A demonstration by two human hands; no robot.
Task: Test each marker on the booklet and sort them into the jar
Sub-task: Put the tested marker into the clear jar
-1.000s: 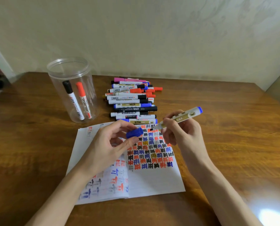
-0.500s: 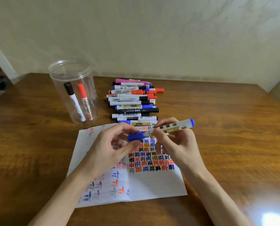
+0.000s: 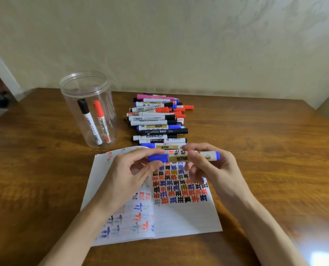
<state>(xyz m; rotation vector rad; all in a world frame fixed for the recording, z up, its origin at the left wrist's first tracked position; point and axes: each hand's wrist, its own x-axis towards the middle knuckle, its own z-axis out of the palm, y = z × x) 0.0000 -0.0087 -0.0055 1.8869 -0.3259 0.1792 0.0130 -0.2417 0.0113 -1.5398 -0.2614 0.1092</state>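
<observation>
Beyond the far left corner of the booklet (image 3: 181, 219) stands the clear jar (image 3: 71, 120), upright and lidless, so tested pens can drop straight in. A black-capped marker (image 3: 88, 121) and a red-capped marker (image 3: 101, 121) lean inside it, caps up. Over the booklet's left page the left hand (image 3: 125, 181) hovers off the paper, its fingers (image 3: 140, 153) narrowed to a pinch of thumb and forefinger on the blue cap (image 3: 157, 158). The booklet lies open and flat on the desk (image 3: 265, 141), its right page crowded with rows of bold marks in red, blue and black, with fainter strokes on the left page; it looks a handy place to try each tip. Just past its far edge the other markers (image 3: 157, 120) lie stacked in a rough row, within easy reach. Above that same edge, held level in the air, is the blue marker (image 3: 186, 157): a white barrel with a gold label, blue at the tail and blue at the cap end. The cap meets the barrel, and I judge it is being pressed home after a test, though I cannot tell whether it has seated fully. Over the right page the right hand (image 3: 215, 169) wraps its fingers round the barrel, likely bracing it against the push from the left
</observation>
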